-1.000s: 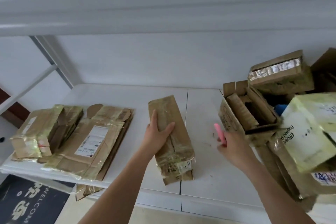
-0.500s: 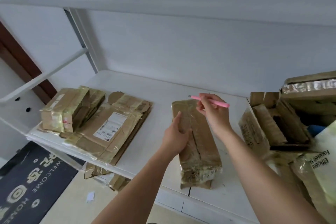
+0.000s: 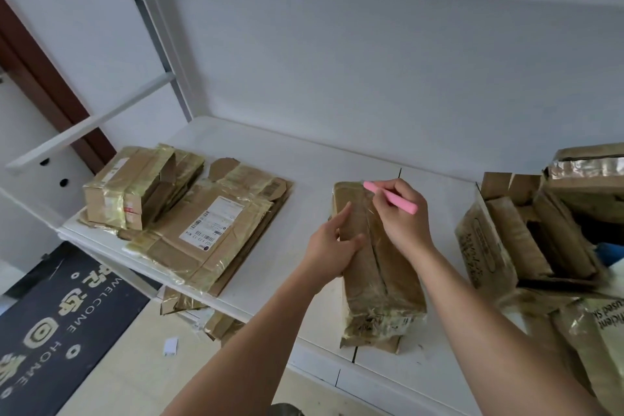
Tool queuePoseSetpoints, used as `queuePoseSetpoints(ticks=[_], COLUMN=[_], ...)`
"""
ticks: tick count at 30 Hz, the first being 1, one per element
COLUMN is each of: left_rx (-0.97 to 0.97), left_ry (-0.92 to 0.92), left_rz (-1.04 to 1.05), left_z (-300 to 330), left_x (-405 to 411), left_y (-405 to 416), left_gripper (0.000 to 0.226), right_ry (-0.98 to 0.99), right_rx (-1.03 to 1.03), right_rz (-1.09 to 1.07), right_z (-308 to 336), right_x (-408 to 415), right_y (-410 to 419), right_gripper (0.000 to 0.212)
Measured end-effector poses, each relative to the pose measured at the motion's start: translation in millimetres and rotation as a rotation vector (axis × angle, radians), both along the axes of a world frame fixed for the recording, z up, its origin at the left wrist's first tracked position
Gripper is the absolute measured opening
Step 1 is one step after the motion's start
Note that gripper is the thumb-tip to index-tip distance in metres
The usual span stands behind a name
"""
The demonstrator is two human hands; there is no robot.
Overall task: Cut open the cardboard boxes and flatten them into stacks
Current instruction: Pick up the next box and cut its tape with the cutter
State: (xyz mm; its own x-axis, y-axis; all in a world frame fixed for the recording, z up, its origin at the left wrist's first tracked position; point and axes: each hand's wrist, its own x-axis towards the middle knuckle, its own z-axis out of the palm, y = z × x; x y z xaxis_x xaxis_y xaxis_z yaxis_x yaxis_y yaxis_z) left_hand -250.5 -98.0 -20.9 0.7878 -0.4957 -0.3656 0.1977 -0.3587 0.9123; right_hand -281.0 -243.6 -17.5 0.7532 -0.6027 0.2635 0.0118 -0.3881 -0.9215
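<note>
The box lies near the front edge of the table, long axis running from front to back, wrapped in glossy tape. The left hand holds its left side, thumb across the top face and fingers curled round the far flank. The right hand pinches a pink cutter pen-fashion, fingers clamped on the barrel, tip at the back end of the taped centre seam. The blade itself is too small to make out.

Hazards at this step:

- The left thumb lies just beside the seam. If the cut is pulled toward the front edge and the tip skids on the slick tape, it is likely to run into that thumb.
- The tape is wrinkled and layered. The tip may snag and then release suddenly, jerking the cutter toward the body or the left wrist.
- The box's front end sits close to the front edge. A hard pull may drag it off the table if the left hand's hold slackens.
- The flat stack at the left front corner overhangs the edge; a knock may tip it to the floor.
</note>
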Motion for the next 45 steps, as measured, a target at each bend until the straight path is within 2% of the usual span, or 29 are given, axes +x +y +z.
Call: queuePoseSetpoints(ticks=[3, 6, 13, 23, 30, 38, 45], left_rx=[0.012, 0.011, 0.008, 0.02, 0.037, 0.074, 0.08], left_ry=[-0.057, -0.086, -0.092, -0.11, -0.109, -0.154, -0.109], left_rz=[-0.01, -0.024, -0.032, -0.04, -0.029, -0.066, -0.001], left_z=[-2.7, -2.8, -3.3, -4.0, -3.3, 0.1, 3.9], left_x=[-0.7, -1.1, 0.3, 0.7, -1.5, -2.5, -6.7], left_y=[-4.8, -6.5, -5.2, -4.5, -3.3, -1.0, -2.0], left_gripper=[0.067, 0.067, 0.069, 0.069, 0.071, 0.067, 0.065], right_ry=[0.01, 0.024, -0.01, 0.019, 0.042, 0.15, 0.201], right_rx=[-0.036, 0.027, 0.065, -0.021, -0.003, -0.039, -0.015], right_rz=[0.003, -0.001, -0.088, -0.04, -0.072, -0.027, 0.056], right_z=[-4.1, -4.6, -6.2, -6.5, -1.0, 2.5, 7.7], right_x=[-1.4, -1.8, 10.8, 11.9, 9.7, -22.4, -85.3], right_y=[-4.2, -8.2, -11.2, -9.5, 1.2, 12.1, 29.7], right_gripper=[0.003, 0.005, 0.028, 0.028, 0.028, 0.027, 0.028])
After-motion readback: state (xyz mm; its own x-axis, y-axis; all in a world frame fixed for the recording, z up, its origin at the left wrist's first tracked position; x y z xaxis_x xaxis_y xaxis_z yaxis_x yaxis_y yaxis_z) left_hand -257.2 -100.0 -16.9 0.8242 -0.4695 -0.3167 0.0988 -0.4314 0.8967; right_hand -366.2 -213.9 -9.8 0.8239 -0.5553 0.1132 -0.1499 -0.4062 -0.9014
